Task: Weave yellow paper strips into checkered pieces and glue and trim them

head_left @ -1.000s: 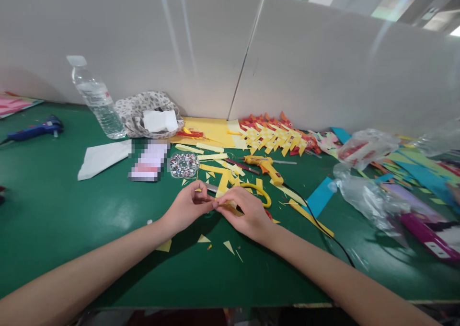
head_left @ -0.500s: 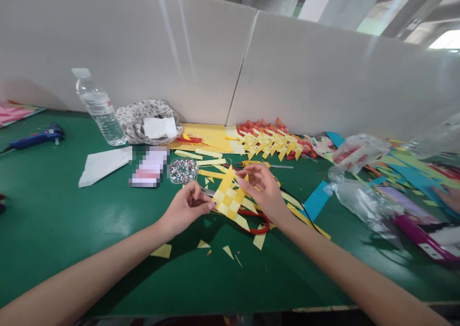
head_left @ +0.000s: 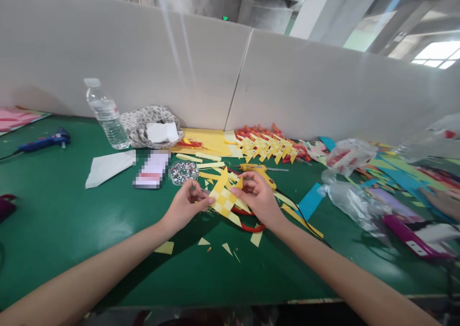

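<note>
A woven paper fish point(head_left: 223, 201) in yellow and pale yellow checks is held between my two hands above the green table. My left hand point(head_left: 189, 203) pinches its left corner between thumb and fingers. At its upper right, my right hand point(head_left: 258, 196) grips a pointed strip end, fingers curled behind it. Beneath it lie red-handled scissors point(head_left: 254, 227), partly covered by the paper and my right hand. Just beyond my right hand rests a yellow glue gun point(head_left: 260, 171). A round container of googly eyes point(head_left: 184, 172) sits past my left hand.
Finished yellow woven fish point(head_left: 268, 147) lie by the partition point(head_left: 161, 62). A water bottle point(head_left: 108, 117), patterned cloth bag point(head_left: 153, 124), phone point(head_left: 153, 169) and blue glue gun point(head_left: 46, 140) stand left. Plastic bags point(head_left: 355, 206), a purple box point(head_left: 413, 237) and another person's hand point(head_left: 442, 201) are right.
The view has tilted up and shifted slightly. My right fingers have moved down along the upper right strip end, which now looks bent. Both hands still hold the woven paper fish.
</note>
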The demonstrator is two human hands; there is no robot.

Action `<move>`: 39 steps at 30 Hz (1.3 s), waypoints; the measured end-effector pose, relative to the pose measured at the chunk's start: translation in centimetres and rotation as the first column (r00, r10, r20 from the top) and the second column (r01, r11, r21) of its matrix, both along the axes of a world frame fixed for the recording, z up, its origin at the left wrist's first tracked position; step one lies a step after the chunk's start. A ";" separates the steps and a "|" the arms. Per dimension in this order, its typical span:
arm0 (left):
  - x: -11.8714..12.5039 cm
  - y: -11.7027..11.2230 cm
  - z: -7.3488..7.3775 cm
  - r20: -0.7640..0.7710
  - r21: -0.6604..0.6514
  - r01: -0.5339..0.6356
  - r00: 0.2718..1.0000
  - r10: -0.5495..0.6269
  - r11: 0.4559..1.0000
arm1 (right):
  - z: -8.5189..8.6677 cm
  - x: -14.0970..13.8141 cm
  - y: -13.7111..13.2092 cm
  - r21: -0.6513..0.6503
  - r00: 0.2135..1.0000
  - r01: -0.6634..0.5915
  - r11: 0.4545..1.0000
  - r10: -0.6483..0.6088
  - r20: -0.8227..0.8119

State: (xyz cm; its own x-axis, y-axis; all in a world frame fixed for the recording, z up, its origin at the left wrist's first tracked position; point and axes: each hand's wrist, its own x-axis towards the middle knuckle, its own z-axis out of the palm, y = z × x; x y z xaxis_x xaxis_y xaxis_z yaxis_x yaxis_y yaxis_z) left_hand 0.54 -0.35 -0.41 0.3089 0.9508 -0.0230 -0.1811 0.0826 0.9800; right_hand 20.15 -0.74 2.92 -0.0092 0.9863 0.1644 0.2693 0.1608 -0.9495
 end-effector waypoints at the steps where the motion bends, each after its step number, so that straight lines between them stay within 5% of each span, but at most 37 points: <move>1: 0.0 -0.1 -0.1 -0.007 0.003 0.015 1.000 -0.015 1.000 | 0.0 0.0 0.0 0.006 1.000 0.011 1.000 -0.011 -0.003; 5: 0.1 -0.4 -0.2 -0.047 0.052 0.075 0.996 -0.072 0.996 | 0.1 -0.1 -0.1 0.015 1.000 0.008 1.000 -0.008 -0.007; 9: 0.1 -0.5 0.1 -0.034 0.103 0.065 0.998 -0.061 0.993 | 0.7 0.2 -0.2 -0.097 0.989 -0.146 0.984 0.144 -0.027; 15: 0.0 -0.3 0.1 -0.080 0.120 0.025 0.997 -0.016 0.992 | 1.4 1.3 -0.2 -0.287 0.907 -0.409 0.866 0.420 -0.024; 21: 0.0 -0.8 0.3 -0.133 0.134 0.051 0.991 -0.033 0.990 | 1.8 2.2 0.3 -0.401 0.879 -0.400 0.825 0.469 0.088; 24: -0.1 -1.3 0.6 -0.164 0.148 0.110 0.983 -0.085 0.983 | 2.8 3.3 0.8 -0.480 0.809 -0.459 0.748 0.575 0.123; 28: -0.3 -1.6 0.5 -0.003 0.174 0.071 0.997 -0.072 0.982 | 4.8 3.8 3.1 -0.626 0.741 -0.430 0.651 0.650 0.167; 29: -0.3 -1.6 0.4 0.030 0.184 0.034 0.999 -0.040 0.982 | 5.2 3.5 4.1 -0.599 0.768 -0.407 0.689 0.614 0.185; 30: -0.3 -1.5 0.2 0.050 0.191 0.001 0.999 -0.011 0.982 | 5.4 3.0 5.2 -0.511 0.850 -0.334 0.792 0.487 0.200; 31: -0.3 -1.4 0.2 0.059 0.192 -0.021 0.998 0.010 0.981 | 5.6 2.4 6.4 -0.362 0.947 -0.212 0.908 0.282 0.152; 32: -0.4 -1.4 0.1 0.064 0.191 -0.031 0.998 0.019 0.981 | 5.6 1.8 7.6 -0.250 0.990 -0.117 0.961 0.134 0.052; 34: -0.6 -1.2 0.0 0.064 0.193 -0.011 0.998 -0.002 0.981 | 5.3 0.7 9.6 -0.133 0.997 0.047 0.990 -0.055 -0.054; 36: -0.8 -1.2 0.1 0.034 0.210 0.049 0.998 -0.058 0.977 | 4.6 0.1 10.5 -0.094 0.980 0.197 0.976 -0.197 0.009; 39: -1.0 -1.2 0.2 -0.068 0.236 0.137 0.990 -0.124 0.962 | 3.3 -0.2 9.6 0.046 0.960 0.157 0.986 -0.164 0.226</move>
State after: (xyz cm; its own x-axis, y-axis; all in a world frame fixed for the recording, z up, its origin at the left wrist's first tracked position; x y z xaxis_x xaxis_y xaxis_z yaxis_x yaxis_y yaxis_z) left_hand -0.47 -1.56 -0.17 0.4354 0.8819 0.1809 -0.1323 -0.1361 0.9818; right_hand 19.96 8.87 6.23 0.1086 0.9731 0.2034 0.5026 0.1228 -0.8557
